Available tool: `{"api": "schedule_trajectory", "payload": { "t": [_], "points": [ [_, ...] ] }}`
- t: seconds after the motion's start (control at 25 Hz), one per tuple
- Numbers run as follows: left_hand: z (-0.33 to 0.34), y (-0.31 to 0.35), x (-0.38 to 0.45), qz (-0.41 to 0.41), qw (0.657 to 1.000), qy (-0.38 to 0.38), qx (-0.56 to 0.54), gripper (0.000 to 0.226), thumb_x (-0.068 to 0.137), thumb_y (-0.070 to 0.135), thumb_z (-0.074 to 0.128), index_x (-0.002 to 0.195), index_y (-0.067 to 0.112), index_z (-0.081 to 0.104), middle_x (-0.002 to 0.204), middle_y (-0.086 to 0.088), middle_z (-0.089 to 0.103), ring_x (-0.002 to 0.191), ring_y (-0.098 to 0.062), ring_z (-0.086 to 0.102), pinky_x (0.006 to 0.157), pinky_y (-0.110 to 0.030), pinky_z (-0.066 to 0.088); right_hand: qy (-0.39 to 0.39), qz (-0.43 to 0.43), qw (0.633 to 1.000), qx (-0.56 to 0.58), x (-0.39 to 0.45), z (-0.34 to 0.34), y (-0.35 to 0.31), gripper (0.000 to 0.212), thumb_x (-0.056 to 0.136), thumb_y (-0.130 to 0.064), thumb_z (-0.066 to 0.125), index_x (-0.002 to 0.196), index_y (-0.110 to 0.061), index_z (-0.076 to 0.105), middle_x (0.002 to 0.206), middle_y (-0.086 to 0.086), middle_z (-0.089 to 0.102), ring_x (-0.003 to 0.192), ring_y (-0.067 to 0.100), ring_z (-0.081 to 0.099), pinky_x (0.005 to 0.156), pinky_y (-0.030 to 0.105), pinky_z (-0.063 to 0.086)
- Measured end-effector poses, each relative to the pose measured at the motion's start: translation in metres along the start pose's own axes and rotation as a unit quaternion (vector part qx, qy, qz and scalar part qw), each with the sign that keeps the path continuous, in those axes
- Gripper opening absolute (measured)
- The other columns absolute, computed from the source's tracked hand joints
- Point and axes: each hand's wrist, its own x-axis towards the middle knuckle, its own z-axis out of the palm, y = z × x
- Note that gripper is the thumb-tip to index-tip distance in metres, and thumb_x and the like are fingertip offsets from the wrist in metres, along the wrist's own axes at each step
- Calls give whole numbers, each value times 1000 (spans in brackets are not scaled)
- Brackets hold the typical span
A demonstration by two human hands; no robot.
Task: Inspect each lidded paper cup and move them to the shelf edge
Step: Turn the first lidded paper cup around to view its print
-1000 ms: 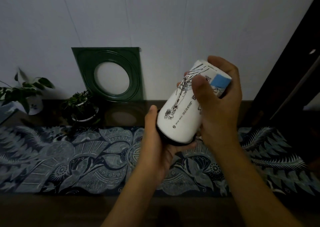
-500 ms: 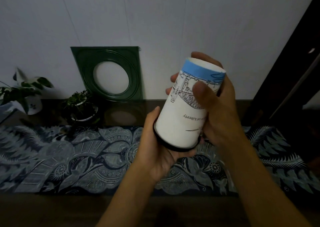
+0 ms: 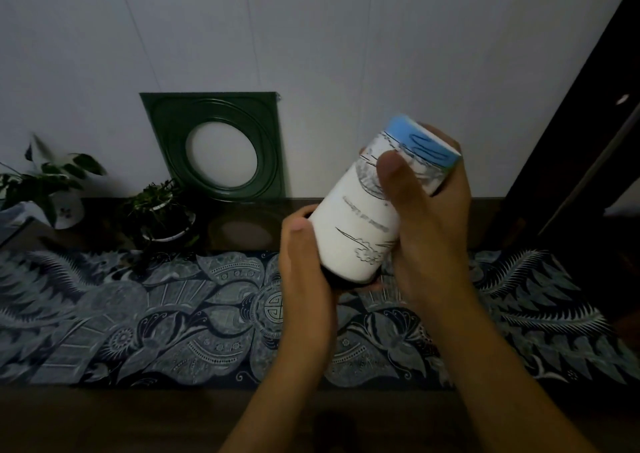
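Two hands hold one paper cup [image 3: 367,210] up in the air, above the patterned cloth [image 3: 138,314] on the shelf. The cup is tipped, upside down, its blue end up and to the right. The left hand [image 3: 304,272] cups the dark lid [image 3: 341,279] end, so most of the lid is hidden. The right hand [image 3: 429,217] wraps the side, thumb across the drawing. The small words are too blurry to read.

A short line of upside-down print is showing on the cup [image 3: 360,224], too blurred to read.
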Motion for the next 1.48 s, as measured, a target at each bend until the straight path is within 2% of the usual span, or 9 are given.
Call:
{"api": "schedule_trajectory", "payload": {
  "t": [0.12, 0.24, 0.56, 0.76, 0.92, 1.0, 1.16, 1.28, 1.48],
  "points": [
    [-5, 11, 4, -187, 974, -78, -100, 61, 94, 63, 40, 107, 17, 77, 97, -20, 76, 72, -31, 72, 38, -24, 49, -93, 14, 995, 8, 7, -5, -8, 78, 56, -59, 89, 119, -26, 59, 119, 17, 71, 104, 35, 72, 86, 51, 60],
    [-9, 14, 5, -272, 944, -133, -132, 69, 97, 65, 36, 120, 10, 71, 97, -22, 74, 69, -35, 71, 37, -21, 48, -128, 39, 991, 1, 9, -8, -12, 87, 54, -61, 90, 123, -18, 59, 118, 22, 70, 102, 41, 71, 85, 57, 59],
    [5, 2, -2, 29, 999, 14, 24, 57, 84, 63, 45, 119, 21, 60, 113, -13, 73, 98, -28, 72, 69, -49, 59, 58, 13, 998, 28, -5, 9, -3, 47, 64, -42, 82, 104, -32, 60, 93, -10, 78, 87, 13, 77, 72, 34, 62],
    [-1, 20, -3, -165, 981, -55, -88, 58, 94, 64, 40, 105, 23, 79, 97, -17, 77, 70, -30, 72, 39, -24, 49, -32, 55, 998, 17, 3, 1, -16, 96, 52, -53, 93, 129, -10, 55, 122, 23, 68, 110, 44, 67, 91, 63, 56],
    [-6, 25, 2, -310, 929, -129, -158, 66, 97, 61, 39, 126, 9, 67, 107, -25, 67, 80, -40, 60, 37, -20, 48, -87, 59, 994, 23, 5, -3, -22, 106, 50, -61, 90, 131, -4, 54, 122, 30, 66, 108, 48, 67, 89, 62, 56],
    [-6, 23, 1, -296, 931, -131, -168, 65, 97, 63, 40, 120, 11, 71, 105, -24, 69, 81, -40, 62, 39, -21, 51, -65, 48, 997, 8, 3, 0, -19, 99, 49, -64, 90, 125, -9, 59, 118, 24, 70, 105, 44, 70, 86, 59, 58],
    [2, 11, -4, -104, 992, -40, -63, 63, 87, 67, 46, 120, 19, 69, 112, -17, 76, 90, -30, 75, 58, -36, 60, 36, -12, 999, 4, -6, 8, -7, 53, 66, -45, 85, 109, -27, 61, 101, -8, 77, 94, 15, 75, 74, 32, 61],
    [4, 4, -7, 3, 1000, 16, -1, 64, 83, 67, 43, 122, 19, 60, 116, -19, 72, 95, -33, 71, 61, -39, 57, 42, -7, 999, 24, -11, 11, -4, 49, 69, -46, 84, 109, -30, 61, 100, -13, 77, 95, 9, 75, 75, 25, 60],
    [-4, 20, -4, -202, 969, -72, -125, 61, 94, 63, 38, 106, 19, 79, 93, -17, 76, 69, -31, 70, 37, -23, 49, -55, 55, 997, 24, -4, 1, -14, 90, 49, -64, 89, 121, -18, 60, 115, 13, 75, 103, 34, 74, 86, 52, 60]
  ]
}}
